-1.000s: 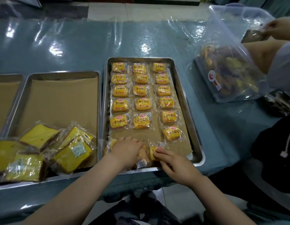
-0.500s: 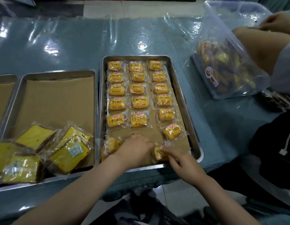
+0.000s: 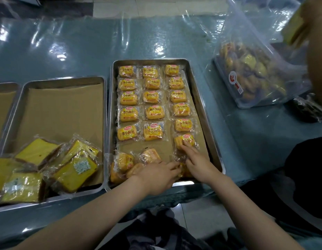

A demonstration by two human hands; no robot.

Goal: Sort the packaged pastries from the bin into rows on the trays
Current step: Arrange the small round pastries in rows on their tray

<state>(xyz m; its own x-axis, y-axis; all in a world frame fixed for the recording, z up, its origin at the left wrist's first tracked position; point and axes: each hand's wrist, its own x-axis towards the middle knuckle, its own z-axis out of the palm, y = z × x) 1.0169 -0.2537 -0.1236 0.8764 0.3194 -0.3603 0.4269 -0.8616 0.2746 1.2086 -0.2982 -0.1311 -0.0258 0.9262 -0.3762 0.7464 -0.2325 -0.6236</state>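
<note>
Loose clear-wrapped yellow pastries lie at near end of steel tray. Left hand curls over them; right hand fingers straight, pressing one. Light, soft, slippery film: take by sides.

Dim, cool overhead light is being thrown back as glare from a film-covered bench.

White patches of glare are being reflected off the wrinkled plastic film covering the bench, strongest at the far left and centre. Small highlights are being picked up by the wrappers of the packaged pastries and by the steel rim of the tray. Straight edges are being bowed by the wide-angle lens toward the frame borders. The upper right corner is being smeared by motion blur, where a second person's arm and the clear bag are being rendered soft. Shadows are being kept faint and diffuse.
</note>
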